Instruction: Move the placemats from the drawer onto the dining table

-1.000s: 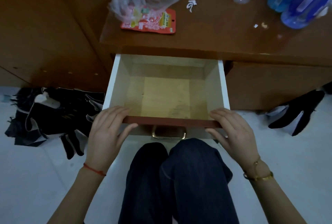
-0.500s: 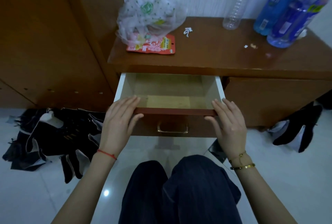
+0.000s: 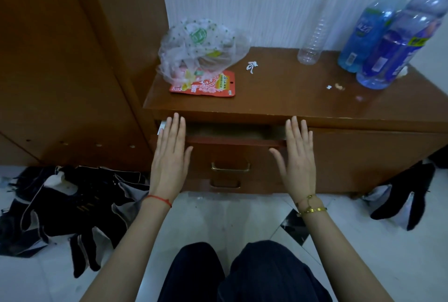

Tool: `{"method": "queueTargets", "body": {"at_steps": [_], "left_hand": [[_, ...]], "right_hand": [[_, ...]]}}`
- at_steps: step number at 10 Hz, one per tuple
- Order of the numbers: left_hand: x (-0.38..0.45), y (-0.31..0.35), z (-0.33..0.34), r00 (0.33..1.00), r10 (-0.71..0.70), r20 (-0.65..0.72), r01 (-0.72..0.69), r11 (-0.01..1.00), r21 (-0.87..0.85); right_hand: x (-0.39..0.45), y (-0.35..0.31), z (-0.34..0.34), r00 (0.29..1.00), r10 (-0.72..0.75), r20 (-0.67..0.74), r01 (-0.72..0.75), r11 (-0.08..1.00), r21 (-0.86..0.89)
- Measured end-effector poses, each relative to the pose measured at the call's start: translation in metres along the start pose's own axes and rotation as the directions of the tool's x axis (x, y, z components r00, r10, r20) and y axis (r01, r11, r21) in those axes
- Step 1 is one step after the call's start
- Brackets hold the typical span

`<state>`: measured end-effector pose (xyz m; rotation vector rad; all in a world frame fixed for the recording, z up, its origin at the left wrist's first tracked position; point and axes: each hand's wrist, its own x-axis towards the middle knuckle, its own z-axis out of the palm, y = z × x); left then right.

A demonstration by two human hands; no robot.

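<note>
The brown wooden drawer (image 3: 232,156) of a low cabinet stands only a narrow gap out, with a brass handle (image 3: 230,166) on its front. My left hand (image 3: 169,154) lies flat against the left end of the drawer front, fingers straight and together. My right hand (image 3: 297,156) lies flat against the right end in the same way. Neither hand holds anything. No placemat shows in the dark gap above the drawer front, and the dining table is out of view.
On the cabinet top (image 3: 278,93) sit a plastic bag of snacks (image 3: 198,49), a red packet (image 3: 206,86), an empty clear bottle (image 3: 320,23) and two blue bottles (image 3: 388,35). Dark clothing (image 3: 60,204) lies on the white floor at left, a dark shoe (image 3: 407,195) at right. A tall wardrobe (image 3: 60,59) stands at left.
The drawer, wide out and showing an empty bottom one second ago, has slid almost fully in. Both hands moved from gripping its top edge to lying flat on its front.
</note>
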<state>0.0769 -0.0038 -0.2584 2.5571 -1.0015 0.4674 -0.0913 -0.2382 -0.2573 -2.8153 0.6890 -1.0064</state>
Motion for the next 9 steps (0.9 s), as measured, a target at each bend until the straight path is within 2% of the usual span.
{"method": "queueTargets", "body": {"at_steps": [1, 3, 5, 7, 9], "left_hand": [[0.009, -0.001, 0.004, 1.0, -0.009, -0.009, 0.009, 1.0, -0.022], [0.019, 0.005, 0.012, 0.995, -0.086, -0.041, 0.082, 0.993, -0.086], [0.02, 0.009, 0.015, 0.992, -0.106, -0.062, 0.099, 0.989, -0.107], [0.013, 0.005, 0.004, 0.997, -0.048, -0.061, 0.039, 0.989, -0.146], [-0.019, 0.001, -0.014, 0.996, 0.006, -0.088, -0.026, 0.973, -0.229]], "right_hand": [[0.01, 0.002, 0.004, 1.0, 0.022, 0.005, -0.022, 1.0, 0.015], [0.022, 0.001, 0.01, 0.997, 0.033, -0.076, -0.029, 0.998, 0.055], [0.034, 0.006, 0.011, 0.995, -0.005, -0.103, 0.01, 0.999, 0.04], [0.029, 0.002, 0.003, 0.997, -0.027, -0.068, 0.03, 0.999, 0.042], [-0.017, -0.007, -0.012, 0.998, -0.067, 0.016, 0.065, 0.992, 0.104]]}}
